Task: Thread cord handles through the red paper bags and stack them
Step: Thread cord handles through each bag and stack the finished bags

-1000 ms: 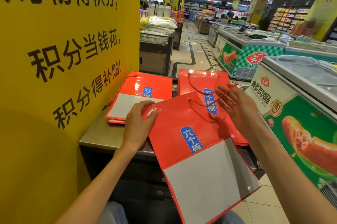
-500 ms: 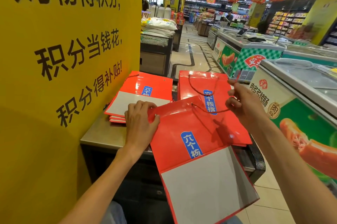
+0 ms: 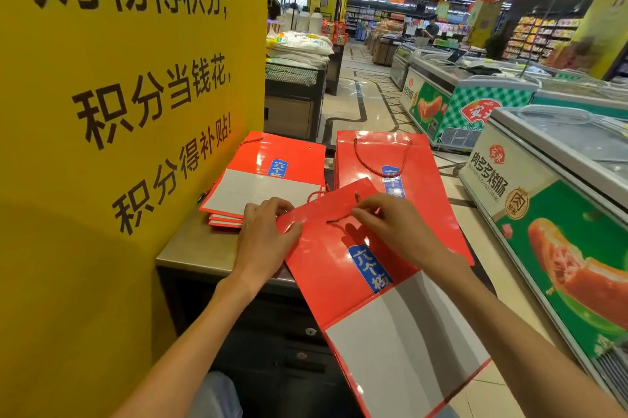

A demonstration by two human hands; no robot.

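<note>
**Both hands on the top edge of the red bag**

Here's the picture: a flat red paper bag [image 3: 343, 257] lies tilted across the near corner of the steel bench [image 3: 193, 247], its grey folded base hanging out over the edge towards the person. The left hand [image 3: 263, 240] has the bag's upper left corner, thumb on the front face and fingers curled round behind it, a closed grip on the paper. The right hand [image 3: 390, 223] sits at the middle of the top edge, thumb and forefinger pinched together just below the small punched hole [image 3: 356, 195]. Whether the cord is actually caught in that pinch, I cannot tell; it is too small to make out. A short loop of red cord [image 3: 316, 195] pokes up behind the bag's top edge, between the two hands.

Behind, two stacks on the bench. On the left, a stack of bags [image 3: 268, 179] lying flat against the yellow sign [image 3: 119, 111], grey base flap facing up, a cord trailing off its left side. On the right, the finished stack [image 3: 421, 179], the top bag showing a full cord handle [image 3: 377, 162] drooping in a U across its front. The held bag overlaps the near edge of this right-hand stack.

Chest freezers [image 3: 543, 179] line the aisle on the right.
</note>
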